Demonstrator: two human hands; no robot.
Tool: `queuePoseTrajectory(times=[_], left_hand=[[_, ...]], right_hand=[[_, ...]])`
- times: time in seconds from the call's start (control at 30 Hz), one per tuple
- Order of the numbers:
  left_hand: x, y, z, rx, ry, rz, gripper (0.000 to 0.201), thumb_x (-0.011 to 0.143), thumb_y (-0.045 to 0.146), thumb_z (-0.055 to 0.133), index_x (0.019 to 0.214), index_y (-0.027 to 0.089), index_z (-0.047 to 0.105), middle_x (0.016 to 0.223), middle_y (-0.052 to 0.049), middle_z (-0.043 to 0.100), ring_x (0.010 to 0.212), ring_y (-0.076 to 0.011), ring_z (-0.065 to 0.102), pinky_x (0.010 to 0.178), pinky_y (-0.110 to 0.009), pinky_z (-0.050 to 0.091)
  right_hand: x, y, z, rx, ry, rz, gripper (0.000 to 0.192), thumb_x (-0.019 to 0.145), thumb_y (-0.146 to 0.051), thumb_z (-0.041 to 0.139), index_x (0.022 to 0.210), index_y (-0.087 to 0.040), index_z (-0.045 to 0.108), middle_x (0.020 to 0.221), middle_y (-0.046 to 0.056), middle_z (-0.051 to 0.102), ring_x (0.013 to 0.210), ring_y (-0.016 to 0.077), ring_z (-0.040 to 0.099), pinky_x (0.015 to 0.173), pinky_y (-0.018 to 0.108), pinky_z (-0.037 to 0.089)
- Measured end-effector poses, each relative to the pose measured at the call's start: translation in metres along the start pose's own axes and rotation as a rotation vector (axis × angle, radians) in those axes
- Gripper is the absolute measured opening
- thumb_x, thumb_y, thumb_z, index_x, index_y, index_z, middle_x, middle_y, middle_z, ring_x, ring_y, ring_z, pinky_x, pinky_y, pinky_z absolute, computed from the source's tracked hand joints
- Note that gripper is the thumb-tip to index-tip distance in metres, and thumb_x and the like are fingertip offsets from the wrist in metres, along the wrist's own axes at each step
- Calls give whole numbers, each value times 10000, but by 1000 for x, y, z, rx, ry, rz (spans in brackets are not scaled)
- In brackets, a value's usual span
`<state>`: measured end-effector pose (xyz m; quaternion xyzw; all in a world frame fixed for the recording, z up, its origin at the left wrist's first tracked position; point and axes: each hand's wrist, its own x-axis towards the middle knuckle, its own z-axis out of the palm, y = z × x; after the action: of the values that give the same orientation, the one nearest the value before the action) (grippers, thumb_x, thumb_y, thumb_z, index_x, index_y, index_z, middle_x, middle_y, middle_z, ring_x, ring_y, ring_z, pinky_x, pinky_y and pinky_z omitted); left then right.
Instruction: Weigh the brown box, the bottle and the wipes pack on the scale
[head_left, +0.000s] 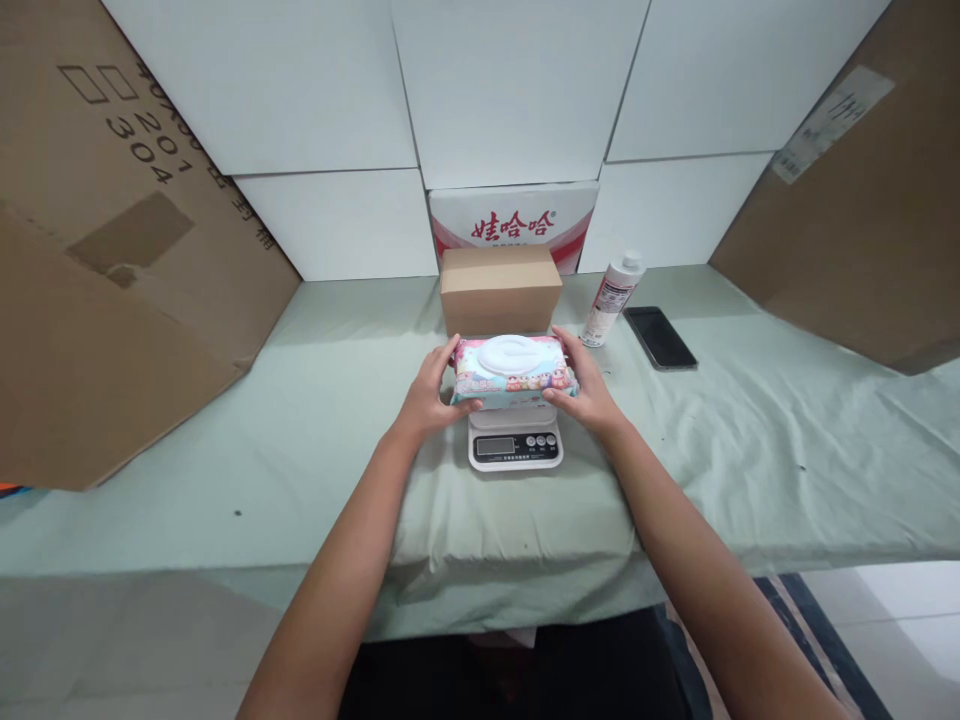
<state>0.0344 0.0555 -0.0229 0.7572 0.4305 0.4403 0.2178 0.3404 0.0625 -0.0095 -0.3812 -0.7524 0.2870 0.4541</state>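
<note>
Between my two hands is a pack of wet wipes (510, 372), pink and light blue with cartoon figures and a white oval lid on top. My left hand (433, 397) grips its left end, thumb on the near side. On the right end my right hand (589, 388) is closed around it in the same way. The pack is over a white digital kitchen scale (516, 445) and hides most of its platform. Whether the pack rests on the platform or is just above it, I cannot tell. The scale's display and round buttons face me.
A small brown cardboard box (499, 290) is right behind the pack, before a red-and-white carton (517, 215). To the right are a white bottle (613, 300) and a black phone (660, 338). Large cardboard boxes flank the green cloth (315, 440) at left (112, 330) and right (847, 220).
</note>
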Motion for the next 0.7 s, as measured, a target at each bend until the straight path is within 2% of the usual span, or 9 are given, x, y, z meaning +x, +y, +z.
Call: queuePoseTrajectory(times=[0.07,0.17,0.3,0.4,0.47,0.57,0.63,0.7], left_hand=[[1,-1,3,-68,-16,-23,1195,715,762,822,1678,237,346,1524,-196,556,1326,-373,594,990,-436,563],[3,-1,8,-143,-22,-69,1242,687,731,865,1687,234,322,1603,-204,505,1356,-383,600,1014,-439,577],[1,2,8,-205,5,-72,1238,642,695,916,1652,214,387,1597,-208,518,1372,-378,601,1024,-425,598],[-3,18,8,-212,31,-31,1177,673,663,913,1637,213,411,1555,-204,549,1353,-364,616,994,-411,614],[-5,39,12,-183,24,23,1125,717,636,897,1640,220,406,1519,-195,569,1328,-350,626,979,-411,617],[-1,82,35,-157,-92,120,1102,741,596,897,1651,241,386,1508,-182,575,1343,-340,604,1042,-441,595],[8,110,62,-179,-213,146,1094,753,568,893,1657,229,379,1516,-188,562,1369,-341,588,1129,-468,550],[20,132,99,-220,-320,116,1109,748,552,894,1661,196,375,1536,-205,530,1413,-351,565,1207,-477,493]], right_hand=[[0,-1,0,1,-14,-4,1070,787,-765,766,1631,-234,375,1607,186,482,1474,402,510,1227,558,434],[2,-2,3,-16,-7,-34,1040,788,-740,784,1613,-233,405,1561,185,521,1450,401,535,1236,571,434],[7,-9,12,-44,62,-90,990,775,-731,802,1561,-222,482,1449,186,605,1351,401,601,1179,598,489],[0,-22,6,-29,90,-77,986,751,-761,808,1532,-229,526,1438,179,636,1337,398,622,1155,582,521],[-16,-31,-11,-26,104,-58,978,754,-754,817,1534,-238,533,1465,171,636,1358,391,621,1159,556,529],[-55,-38,-57,-76,134,-36,975,734,-701,870,1535,-249,547,1493,156,636,1368,379,630,1170,519,531],[-85,-36,-96,-113,174,21,966,720,-693,883,1520,-252,570,1483,152,648,1353,379,647,1146,500,550],[-110,-28,-135,-151,191,120,947,703,-696,886,1503,-284,590,1488,143,652,1359,400,646,1129,530,559]])
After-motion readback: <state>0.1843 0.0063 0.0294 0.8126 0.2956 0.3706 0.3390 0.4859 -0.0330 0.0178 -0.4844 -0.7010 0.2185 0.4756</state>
